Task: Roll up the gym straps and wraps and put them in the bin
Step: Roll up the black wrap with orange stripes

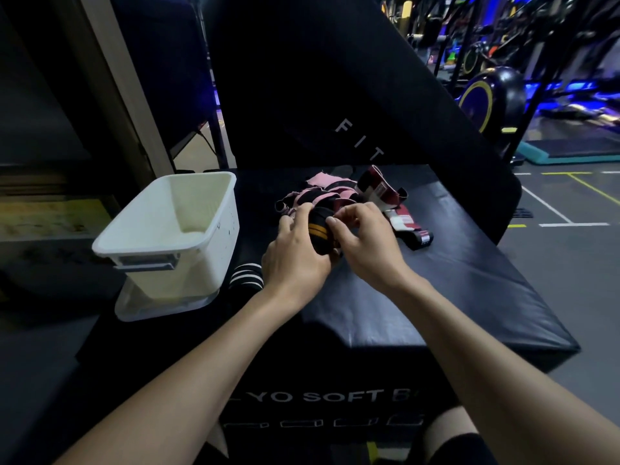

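While gripped by left hand point(295, 253) and pinched by right hand point(365, 243), black rolled wrap point(322, 233), right of white bin point(167, 229), straps point(322, 193) behind.

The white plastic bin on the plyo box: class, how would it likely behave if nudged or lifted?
The white plastic bin looks thin-walled and empty, so probably light and stiff. It sits on its lid near the corner of the plyo box, so a push might slide it off. Its wide base suggests it won't tip easily.

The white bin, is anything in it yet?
Empty as far as visible: the white bin shows only bare inner walls and floor; its near corner is hidden by the rim.
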